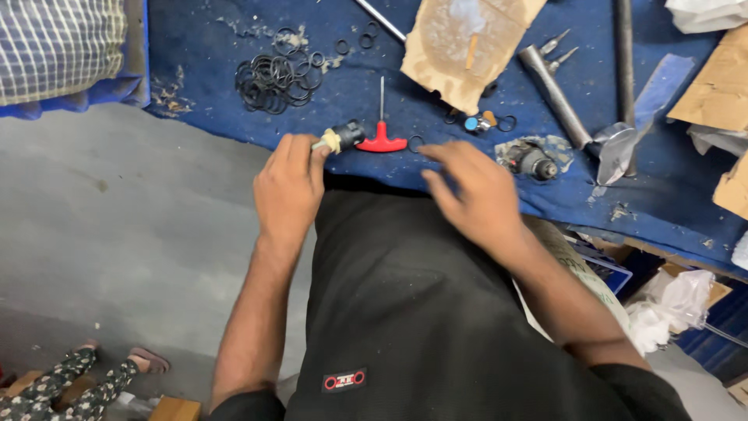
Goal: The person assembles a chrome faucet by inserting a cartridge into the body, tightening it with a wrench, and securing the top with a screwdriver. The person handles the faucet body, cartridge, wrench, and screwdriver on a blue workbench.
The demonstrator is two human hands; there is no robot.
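My left hand grips a small black cylindrical part with a cream-coloured end at the near edge of the blue-covered workbench. A red T-handled key lies just right of that part. My right hand hovers over the bench edge with fingers apart and holds nothing; a single black rubber ring lies just beyond its fingertips. A heap of black rubber rings sits farther back on the left.
A torn cardboard piece, a metal hammer-like tool, a dark round fitting, a small blue-capped part and two screwdriver bits lie on the bench. Boxes and plastic bags crowd the right. Another person's legs show bottom left.
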